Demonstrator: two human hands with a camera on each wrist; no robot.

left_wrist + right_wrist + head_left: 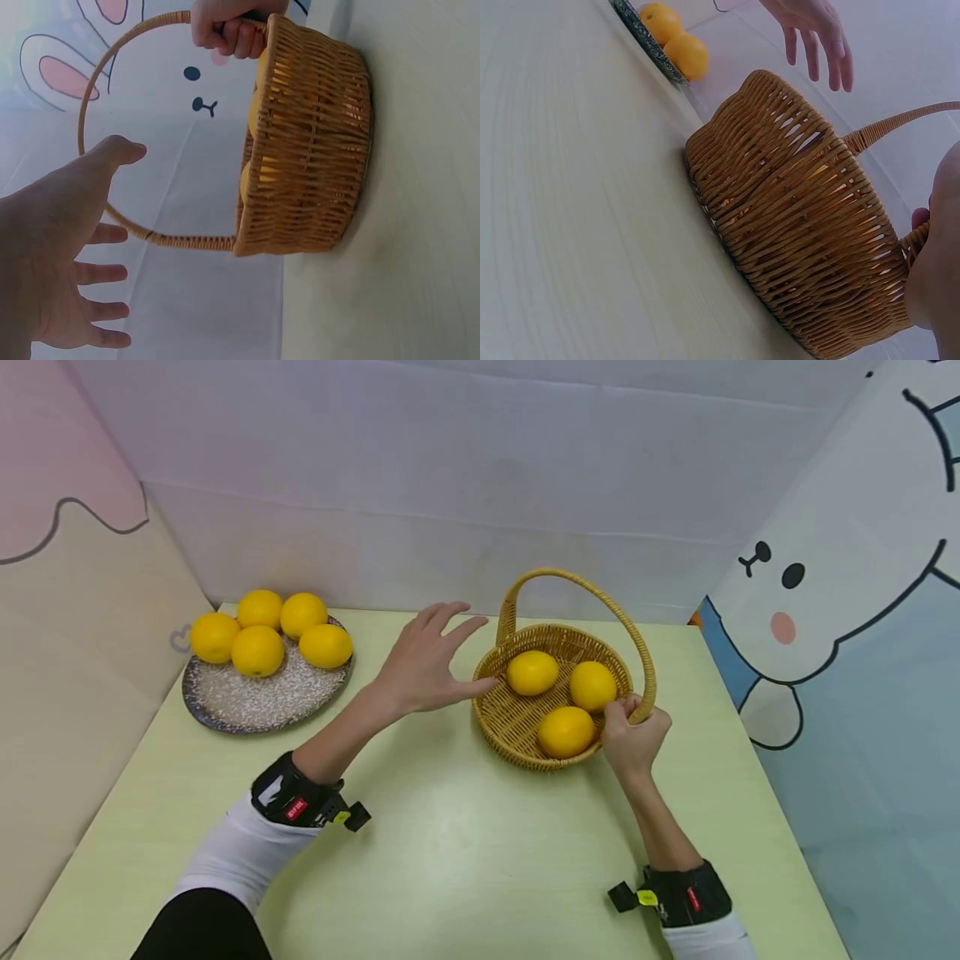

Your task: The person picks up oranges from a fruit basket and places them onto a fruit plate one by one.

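Observation:
A wicker basket (517,752) with a tall hoop handle (573,578) stands on the table, and three yellow fruits like lemons or oranges (566,732) lie in it. My right hand (636,735) grips the handle low on its right side, close to the rim. To the left of the basket my left hand (427,664) is held in the air, fingers spread and thumb stretched toward the rim. Nothing is in that hand; the left wrist view shows its palm (52,255) and straight fingers apart from the basket's side (307,142).
At the back left a speckled plate (247,703) with a dark rim bears several more yellow fruits (257,651). The pale table (450,860) ends at a white cloth wall (420,552) behind. A printed cloth (847,693) hangs along the right.

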